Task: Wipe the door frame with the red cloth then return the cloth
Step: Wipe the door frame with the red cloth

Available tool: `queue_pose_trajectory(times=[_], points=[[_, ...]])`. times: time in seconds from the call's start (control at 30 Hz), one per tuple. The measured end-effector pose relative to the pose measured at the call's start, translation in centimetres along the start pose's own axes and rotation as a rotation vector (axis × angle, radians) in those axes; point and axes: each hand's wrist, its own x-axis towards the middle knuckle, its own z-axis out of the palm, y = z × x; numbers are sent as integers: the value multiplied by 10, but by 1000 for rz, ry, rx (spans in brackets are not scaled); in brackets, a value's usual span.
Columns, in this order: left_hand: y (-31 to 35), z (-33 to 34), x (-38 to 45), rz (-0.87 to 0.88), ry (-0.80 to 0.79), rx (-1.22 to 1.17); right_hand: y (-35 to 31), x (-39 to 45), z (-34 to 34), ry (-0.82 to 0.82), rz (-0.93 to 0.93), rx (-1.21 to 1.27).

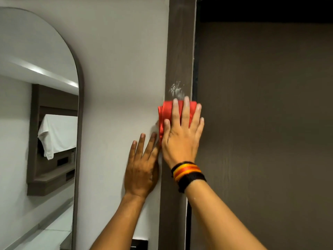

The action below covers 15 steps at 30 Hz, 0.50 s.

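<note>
A dark brown wooden door frame [181,51] runs vertically through the middle of the view. My right hand [182,138] presses a folded red cloth [164,114] flat against the frame, fingers spread over it. Just above the cloth a white smudge [176,89] marks the frame. My left hand [142,165] lies flat on the white wall [122,69] beside the frame, fingers apart, holding nothing. A striped band is on my right wrist.
The brown door [261,123] fills the right side. An arched mirror [41,105] hangs on the wall at the left, reflecting a shelf and a white towel. A dark switch plate [139,244] sits low on the wall.
</note>
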Motion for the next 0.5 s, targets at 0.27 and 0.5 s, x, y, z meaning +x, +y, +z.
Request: queue_pose_trajectory(times=[0.27,0.5], points=[[3,-6,-1,-18,-28,5,7,-52,6,-49,52,-10],[0,-2,-2,-5,-19,2,-12,63,-14,-15,-32,6]])
